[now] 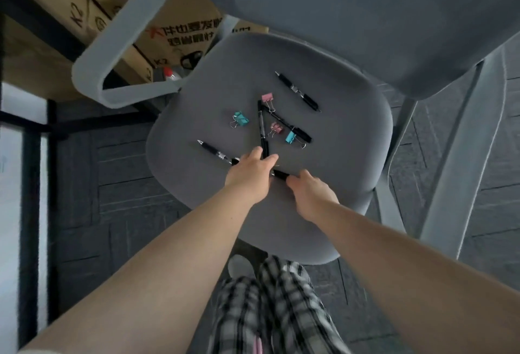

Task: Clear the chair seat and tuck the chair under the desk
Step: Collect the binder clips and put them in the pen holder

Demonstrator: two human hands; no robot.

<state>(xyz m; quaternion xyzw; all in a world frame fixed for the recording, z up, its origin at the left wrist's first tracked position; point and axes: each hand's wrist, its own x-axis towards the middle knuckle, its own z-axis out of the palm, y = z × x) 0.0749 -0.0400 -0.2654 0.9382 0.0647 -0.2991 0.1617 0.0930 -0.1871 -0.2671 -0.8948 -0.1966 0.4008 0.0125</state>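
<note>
The grey chair seat (337, 117) carries several black pens and several binder clips. One pen (298, 91) lies apart at the far right. Another pen (289, 125) lies crossed by clips. A pink clip (267, 98), a teal clip (241, 119), a second pink clip (277, 127) and a second teal clip (291, 137) sit around them. My left hand (250, 174) pinches the near end of an upright pen (262, 131) and lies over a slanted pen (215, 151). My right hand (311, 193) is curled, fingertips touching that slanted pen's end (281, 175); its grip is hidden.
The grey backrest (365, 15) rises at the top right. A light armrest loop (118, 43) stands on the left, another armrest (450, 156) on the right. Cardboard boxes (180, 35) and a bottle (171, 74) lie behind. Dark carpet tiles cover the floor, and my checked trousers (270, 311) are below.
</note>
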